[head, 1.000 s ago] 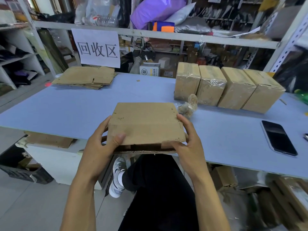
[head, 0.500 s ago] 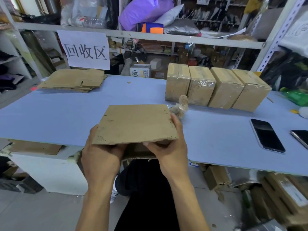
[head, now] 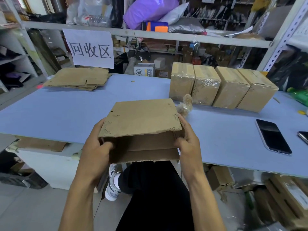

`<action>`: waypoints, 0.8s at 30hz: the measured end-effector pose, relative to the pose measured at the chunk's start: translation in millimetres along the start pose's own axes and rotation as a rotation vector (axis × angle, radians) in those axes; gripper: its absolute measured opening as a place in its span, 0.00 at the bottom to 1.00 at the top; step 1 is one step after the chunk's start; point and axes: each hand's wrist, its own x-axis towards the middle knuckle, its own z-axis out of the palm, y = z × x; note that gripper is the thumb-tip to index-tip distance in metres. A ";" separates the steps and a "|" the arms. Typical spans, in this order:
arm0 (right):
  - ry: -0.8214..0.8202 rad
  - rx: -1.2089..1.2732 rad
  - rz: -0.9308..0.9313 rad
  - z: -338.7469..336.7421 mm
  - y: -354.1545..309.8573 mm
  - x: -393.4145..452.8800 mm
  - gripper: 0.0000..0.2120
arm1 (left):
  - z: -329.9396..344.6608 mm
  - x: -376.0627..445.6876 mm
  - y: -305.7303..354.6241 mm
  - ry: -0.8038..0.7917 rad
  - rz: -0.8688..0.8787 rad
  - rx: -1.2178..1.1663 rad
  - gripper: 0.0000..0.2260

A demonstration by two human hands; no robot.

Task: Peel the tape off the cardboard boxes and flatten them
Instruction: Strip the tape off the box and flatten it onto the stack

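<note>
At the centre of the frame, just over the near edge of the counter [head: 66, 114], a cardboard box [head: 141, 120] with one end open is held between two hands. Its open end faces the camera, showing the brown inner walls, and the top panel's near edge is ragged. The left hand [head: 96, 147] grips the box's left side, with the thumb curled into the opening and the other fingers hidden behind the cardboard. The right hand [head: 188, 139] holds the right side, its fingers [head: 182, 121] wrapped along the box's right edge and its thumb at the lower right corner of the opening.

Just behind the box's upper right corner lies a crumpled wad of clear tape [head: 185, 105]. Beyond it, right of centre, four taped boxes [head: 220, 85] stand side by side in a row, touching. In the upper left of the counter lies a stack of flattened cardboard [head: 78, 79], under a paper sign [head: 90, 49] hung from the shelf. At the right edge a dark phone [head: 273, 136] lies face up, with part of a second phone [head: 303, 136] beside it.
</note>
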 end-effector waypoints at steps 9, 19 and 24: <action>-0.064 0.142 -0.068 -2.0 -1.6 1.0 0.30 | -9.0 -4.9 1.3 -0.108 -0.075 -0.378 0.32; -0.048 0.020 -0.041 4.8 -12.2 -2.4 0.32 | -19.6 1.6 -3.8 -0.048 0.084 -0.190 0.41; -0.056 0.020 -0.239 9.8 -19.0 0.5 0.33 | -26.2 -6.2 15.2 -0.050 0.226 -0.310 0.25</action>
